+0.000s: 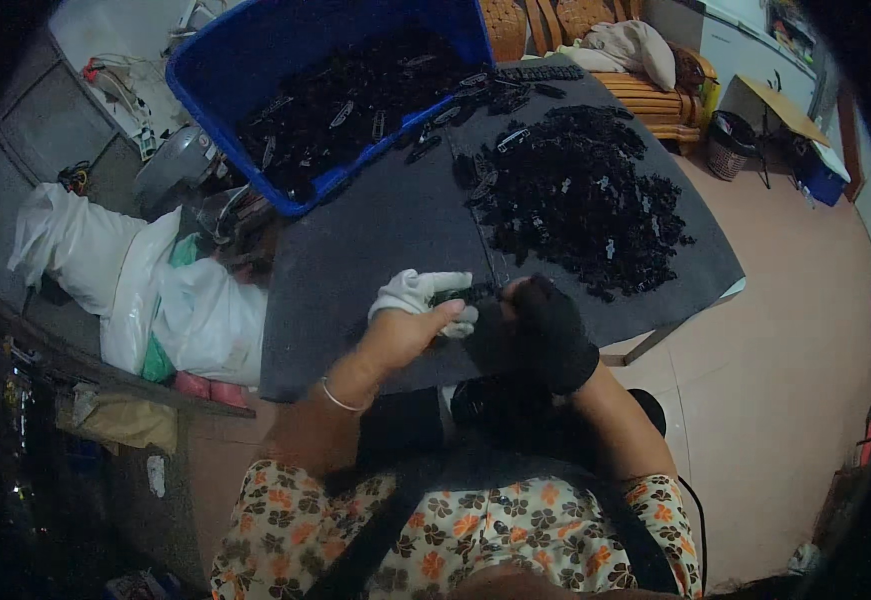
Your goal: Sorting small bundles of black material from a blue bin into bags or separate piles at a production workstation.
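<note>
My left hand (418, 306), in a white glove with the thumb bare, grips a small dark plastic part (471, 293) above the near edge of the table. Close to the part's right end is my right hand (553, 335) in a black glove, its fingertips bare and pinched together. What lies between those fingertips is too dark to make out. Beyond my hands, a heap of small black plastic parts (586, 190) covers the right side of the grey-covered table (356, 260). Several longer black slotted pieces (486, 95) lie along its far side.
A blue bin (296, 205) holding many black slotted pieces rests tilted at the table's far left. White sacks (206, 320) stand left of the table. Behind are a wooden bench (646, 100) with a cushion, a waste basket (729, 150) and a white chest (756, 60).
</note>
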{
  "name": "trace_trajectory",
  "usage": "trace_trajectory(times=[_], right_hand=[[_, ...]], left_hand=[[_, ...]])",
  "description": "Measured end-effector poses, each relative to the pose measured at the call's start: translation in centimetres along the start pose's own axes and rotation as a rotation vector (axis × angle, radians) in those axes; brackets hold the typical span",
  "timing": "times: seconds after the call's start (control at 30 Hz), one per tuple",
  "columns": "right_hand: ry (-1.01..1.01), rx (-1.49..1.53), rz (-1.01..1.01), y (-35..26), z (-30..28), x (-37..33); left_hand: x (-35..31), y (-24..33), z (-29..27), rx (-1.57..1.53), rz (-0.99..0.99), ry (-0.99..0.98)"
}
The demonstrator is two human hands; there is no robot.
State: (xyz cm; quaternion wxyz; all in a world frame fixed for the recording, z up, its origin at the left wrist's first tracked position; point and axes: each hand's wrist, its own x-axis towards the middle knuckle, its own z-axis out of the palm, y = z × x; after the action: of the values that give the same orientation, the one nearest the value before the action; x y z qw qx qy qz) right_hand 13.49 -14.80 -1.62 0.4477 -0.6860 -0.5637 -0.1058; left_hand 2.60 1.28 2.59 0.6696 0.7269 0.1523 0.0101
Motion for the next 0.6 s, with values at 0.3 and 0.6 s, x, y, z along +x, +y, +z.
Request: trace_trajectory(times=[0.3,0.6], right_hand=[[-0.008,0.687,0.649,-0.8,1.1,-0.1],[0.113,0.313,0.213,0.3,1.2,-0.1]], left_hand=[[-1.4,-0.3,4.0,0.837,0.746,0.261],[-2.0,0.2,2.7,0.351,0.301,0.206]])
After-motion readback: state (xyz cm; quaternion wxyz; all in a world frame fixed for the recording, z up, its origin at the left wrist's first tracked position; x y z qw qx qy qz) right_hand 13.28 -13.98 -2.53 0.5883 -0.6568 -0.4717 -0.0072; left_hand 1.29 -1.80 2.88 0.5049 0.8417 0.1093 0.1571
